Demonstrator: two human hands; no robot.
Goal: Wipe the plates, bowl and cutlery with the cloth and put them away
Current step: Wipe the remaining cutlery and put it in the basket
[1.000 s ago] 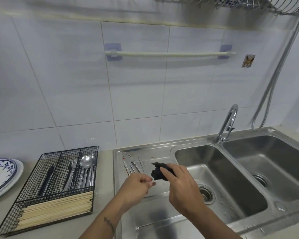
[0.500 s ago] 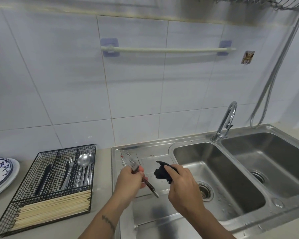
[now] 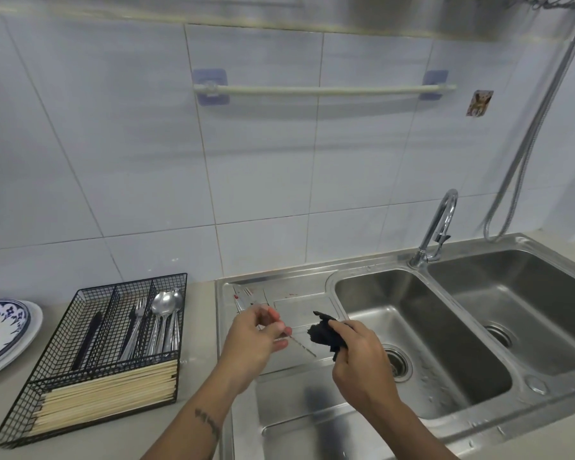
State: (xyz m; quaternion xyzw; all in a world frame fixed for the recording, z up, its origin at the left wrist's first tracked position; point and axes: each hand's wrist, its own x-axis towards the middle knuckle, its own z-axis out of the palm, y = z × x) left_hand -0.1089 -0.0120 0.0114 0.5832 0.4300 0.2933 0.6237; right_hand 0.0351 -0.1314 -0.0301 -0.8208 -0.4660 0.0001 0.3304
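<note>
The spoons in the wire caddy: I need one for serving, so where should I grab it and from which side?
Judging by their pose, take a spoon by its handle, reaching down from above at the near end. The bowls lie at the far end by the wall and the handles run toward the chopsticks, flanked by the wire caddy dividers.

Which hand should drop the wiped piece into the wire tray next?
Left. The left hand already pinches the thin metal cutlery piece and is nearer the black wire cutlery tray on its side. The right hand is busy gripping the black crumpled cloth, over by the steel sink.
</note>
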